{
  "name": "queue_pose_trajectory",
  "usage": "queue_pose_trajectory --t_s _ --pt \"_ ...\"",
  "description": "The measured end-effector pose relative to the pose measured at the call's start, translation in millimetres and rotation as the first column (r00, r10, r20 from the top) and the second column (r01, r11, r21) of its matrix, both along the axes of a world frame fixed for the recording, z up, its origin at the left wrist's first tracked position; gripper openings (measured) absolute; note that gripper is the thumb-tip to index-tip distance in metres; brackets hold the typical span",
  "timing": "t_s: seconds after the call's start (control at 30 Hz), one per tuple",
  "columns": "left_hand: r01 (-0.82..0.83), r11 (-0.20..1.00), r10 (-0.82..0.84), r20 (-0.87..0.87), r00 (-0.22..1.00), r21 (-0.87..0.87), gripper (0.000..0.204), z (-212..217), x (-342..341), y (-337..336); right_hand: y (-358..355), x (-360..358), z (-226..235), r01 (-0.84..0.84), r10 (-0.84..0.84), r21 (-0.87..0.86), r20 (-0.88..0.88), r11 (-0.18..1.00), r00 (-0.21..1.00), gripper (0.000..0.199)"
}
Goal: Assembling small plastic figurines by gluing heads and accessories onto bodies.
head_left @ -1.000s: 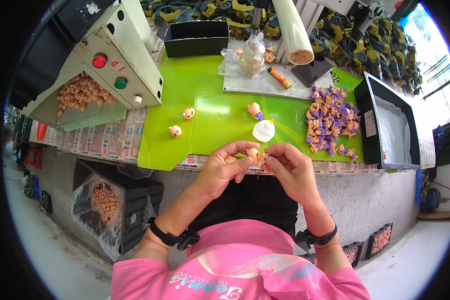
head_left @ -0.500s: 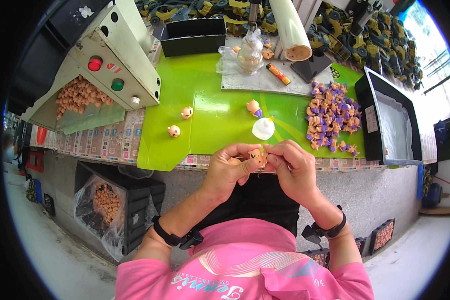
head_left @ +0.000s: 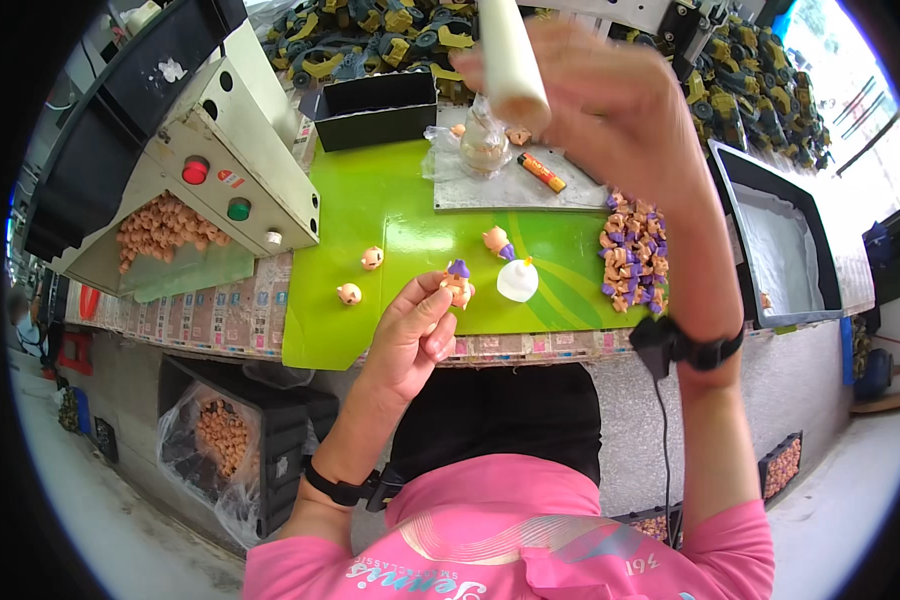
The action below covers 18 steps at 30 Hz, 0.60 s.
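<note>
We take the green mat (head_left: 410, 215) as our landmark; it covers the middle of the bench. To its left stands a cream control box (head_left: 235, 150) with a red and a green button, and below that box a tray of tan pieces (head_left: 160, 225). At the mat's right edge lies a dark tray with a pale lining (head_left: 780, 245). At the mat's far edge sits a black bin (head_left: 375, 105), and beside it a grey sheet carries a clear plastic bag (head_left: 480, 145) and a small orange tube (head_left: 542, 172).

Our right hand (head_left: 610, 100) is raised above the mat's far right corner, blurred, its fingers curled about the thick cream cylinder (head_left: 510, 55) that hangs there; how firm the grasp is we cannot tell.

On the mat's right side lies a pile of purple and tan toy parts (head_left: 635, 250). Our left hand (head_left: 415, 335) is over the mat's near edge, thumb and fingertips pinching a small tan figure with a purple hat (head_left: 458, 283). Just right of it on the mat are a white dome piece (head_left: 517, 282) and another small figure (head_left: 497, 242). Toward the mat's left lie two tan heads (head_left: 360, 277).
</note>
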<state>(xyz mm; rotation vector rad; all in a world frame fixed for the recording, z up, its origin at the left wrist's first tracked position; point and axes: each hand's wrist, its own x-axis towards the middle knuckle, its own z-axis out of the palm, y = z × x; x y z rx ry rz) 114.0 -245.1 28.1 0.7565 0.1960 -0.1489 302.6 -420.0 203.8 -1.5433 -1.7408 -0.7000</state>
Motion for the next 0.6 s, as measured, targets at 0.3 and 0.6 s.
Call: queue_pose_trajectory --t_s 0.3,0.6 --pt "0.004 1.0 -0.004 -0.003 1.0 0.011 0.022 -4 -5 8 64 71 63 0.291 -0.276 0.008 -0.292 0.957 0.916 0.069" --pt "-0.076 0.992 0.079 -0.029 0.996 0.097 0.024 -10 -22 39 31 27 -79 0.362 -0.506 -0.363 -0.484 0.859 0.714 0.027"
